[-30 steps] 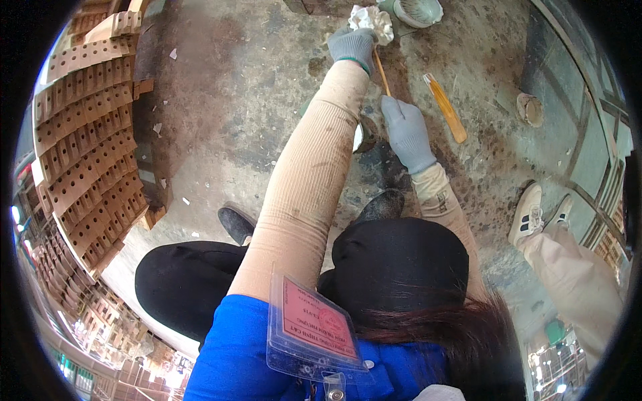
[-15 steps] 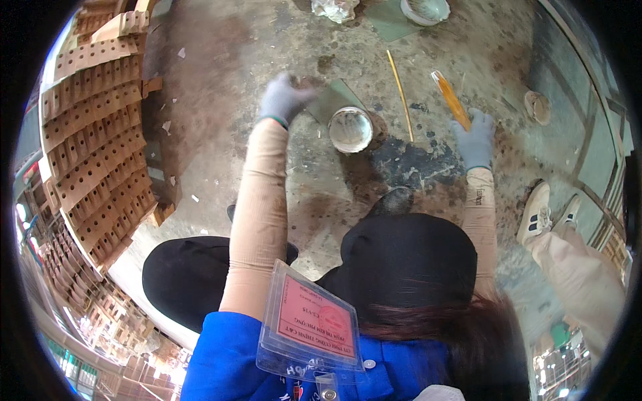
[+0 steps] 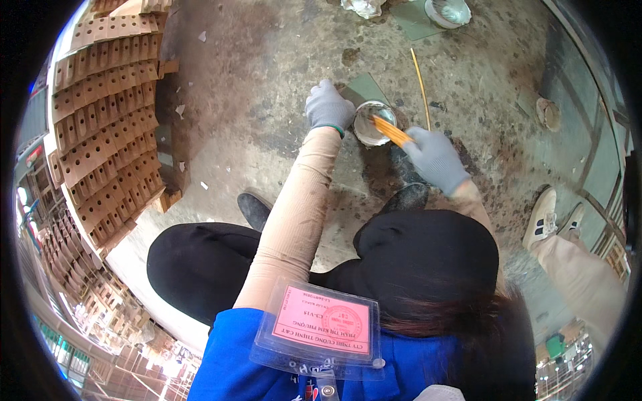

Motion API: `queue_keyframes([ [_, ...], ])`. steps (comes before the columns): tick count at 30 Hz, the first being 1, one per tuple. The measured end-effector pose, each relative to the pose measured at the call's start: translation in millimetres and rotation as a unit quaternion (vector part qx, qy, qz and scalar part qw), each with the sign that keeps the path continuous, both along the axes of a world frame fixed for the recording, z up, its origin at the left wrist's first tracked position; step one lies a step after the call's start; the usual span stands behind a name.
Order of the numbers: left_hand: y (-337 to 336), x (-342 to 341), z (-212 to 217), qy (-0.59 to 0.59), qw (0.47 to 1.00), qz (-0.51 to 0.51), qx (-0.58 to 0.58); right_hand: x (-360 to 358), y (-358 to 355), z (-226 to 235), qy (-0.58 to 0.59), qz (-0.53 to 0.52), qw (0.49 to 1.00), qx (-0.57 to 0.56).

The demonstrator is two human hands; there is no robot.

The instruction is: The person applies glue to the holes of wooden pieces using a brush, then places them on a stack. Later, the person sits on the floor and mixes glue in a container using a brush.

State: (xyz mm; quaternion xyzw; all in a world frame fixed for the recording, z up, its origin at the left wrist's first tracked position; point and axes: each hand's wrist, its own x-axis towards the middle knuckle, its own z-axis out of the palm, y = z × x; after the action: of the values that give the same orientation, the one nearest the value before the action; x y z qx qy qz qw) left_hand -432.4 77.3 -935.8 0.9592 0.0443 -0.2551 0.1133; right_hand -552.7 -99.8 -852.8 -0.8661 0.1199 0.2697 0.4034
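A small round container (image 3: 376, 142) stands on the floor in front of me, its inside coated with something whitish. My right hand (image 3: 438, 159), in a grey glove, is closed round the orange handle of what looks like a brush (image 3: 393, 132). The brush slants down to the left, its far end inside the container. Beside the container's left rim is my left hand (image 3: 329, 107), also gloved, with its fingers curled in. What those fingers hold, if anything, is hidden. Partly under the container lies a flat green sheet (image 3: 366, 88).
A thin yellow stick (image 3: 420, 87) lies beyond my right hand. Farther off are a white bowl (image 3: 447, 12) and a crumpled white bundle (image 3: 363, 7). Stacked wooden pieces with holes (image 3: 110, 127) rise at left. Another person's shoe (image 3: 540, 217) is at right.
My right hand has swung left and brought the brush into the container. My left hand has moved right and down to the container's rim. The view has shifted slightly.
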Motion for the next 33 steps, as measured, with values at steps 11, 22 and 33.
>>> queue_keyframes([
  [11,28.3,48.9,15.2,0.191,0.855,0.092,-0.473,18.2,10.8,-4.0,-0.053,-0.094,0.979,0.172],
  [22,36.4,126.9,41.1,0.106,0.874,-0.051,-0.471,100.2,41.4,6.6,-0.175,0.058,0.970,-0.160],
  [33,28.6,125.2,39.3,0.069,0.884,-0.097,-0.451,102.1,46.9,-2.9,-0.185,0.175,0.903,-0.346],
])
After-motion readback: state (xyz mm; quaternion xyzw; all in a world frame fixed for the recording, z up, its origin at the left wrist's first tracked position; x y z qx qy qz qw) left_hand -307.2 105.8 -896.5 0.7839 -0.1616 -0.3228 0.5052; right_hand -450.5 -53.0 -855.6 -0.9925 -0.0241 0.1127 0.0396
